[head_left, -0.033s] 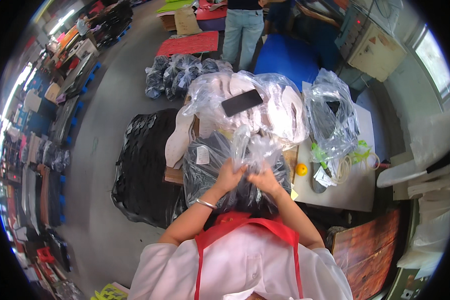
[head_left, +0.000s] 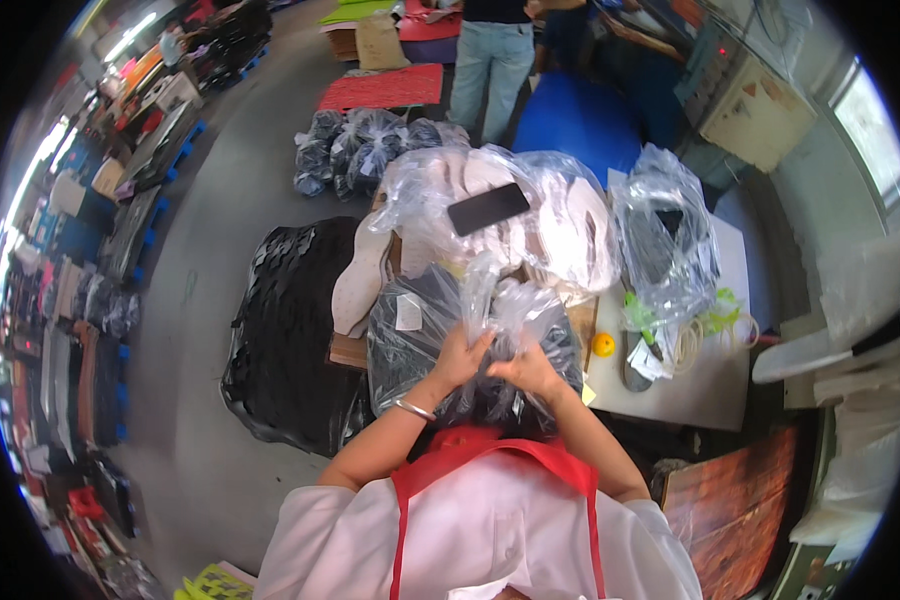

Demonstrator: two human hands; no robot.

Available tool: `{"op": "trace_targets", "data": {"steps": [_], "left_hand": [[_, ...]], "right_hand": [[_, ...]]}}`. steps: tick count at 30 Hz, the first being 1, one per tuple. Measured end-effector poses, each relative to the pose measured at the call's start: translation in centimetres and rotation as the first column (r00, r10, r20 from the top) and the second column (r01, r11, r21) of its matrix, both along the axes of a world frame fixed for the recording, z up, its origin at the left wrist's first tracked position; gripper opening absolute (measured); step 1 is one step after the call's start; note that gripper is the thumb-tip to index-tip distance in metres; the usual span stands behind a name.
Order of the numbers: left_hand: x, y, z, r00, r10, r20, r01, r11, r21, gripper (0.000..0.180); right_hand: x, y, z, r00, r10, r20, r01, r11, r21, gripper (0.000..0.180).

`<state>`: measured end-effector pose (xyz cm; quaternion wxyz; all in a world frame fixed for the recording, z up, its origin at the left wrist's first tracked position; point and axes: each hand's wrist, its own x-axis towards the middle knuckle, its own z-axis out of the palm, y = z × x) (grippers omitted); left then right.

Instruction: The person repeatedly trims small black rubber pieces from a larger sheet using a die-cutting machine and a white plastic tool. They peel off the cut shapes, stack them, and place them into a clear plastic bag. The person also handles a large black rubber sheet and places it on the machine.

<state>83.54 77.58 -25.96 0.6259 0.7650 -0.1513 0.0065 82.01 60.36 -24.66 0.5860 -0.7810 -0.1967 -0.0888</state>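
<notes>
A clear plastic bag of dark contents sits in front of me, a white label on its left part. Its gathered top stands up in two loose bunches of film. My left hand is closed round the left bunch, with a bangle on that wrist. Just beside it, my right hand holds the film at the foot of the right bunch, its fingers pointing left. Some of its grip is hidden by the film. Beyond lies another clear bag of pale, sole-shaped pieces, and a black phone rests on it.
Stacked black pieces lie at left. Right, a pale table carries an orange fruit, a crumpled clear bag and a cord coil. Dark bundles in plastic stand beyond. A person in jeans stands at the back.
My right hand has dropped slightly and its fingers are less tightly bunched. The film above it has shifted a little. My left hand stays on the bag.
</notes>
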Motion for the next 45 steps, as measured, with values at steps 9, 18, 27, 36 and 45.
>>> {"op": "trace_targets", "data": {"steps": [9,18,27,36,45], "left_hand": [[-0.6,0.7,1.1,0.957,-0.018,-0.291,-0.032,0.985,-0.168,0.028],[0.4,-0.6,0.3,0.968,-0.218,0.127,0.187,0.957,0.22,0.042],[1.8,-1.6,-1.1,0.954,-0.277,-0.112,0.29,0.77,0.568,0.046],[0.2,-2.0,1.3,0.999,-0.022,0.034,0.006,0.914,0.406,0.07],[-2.8,-0.3,3.8,0.76,-0.437,0.48,0.186,0.855,0.484,0.033]], "right_hand": [[1.2,-1.9,-0.7,0.834,-0.039,-0.55,0.215,0.941,0.26,0.026],[4.8,-2.3,-7.1,0.959,0.144,-0.245,-0.249,0.839,-0.484,0.021],[3.3,-0.9,2.8,0.701,0.213,-0.68,-0.487,0.84,-0.239,0.053],[2.8,0.3,-3.5,0.933,-0.149,-0.328,0.101,0.982,-0.158,0.043],[4.0,-1.2,-0.8,0.488,0.282,-0.826,0.182,0.893,0.412,0.029]]}}
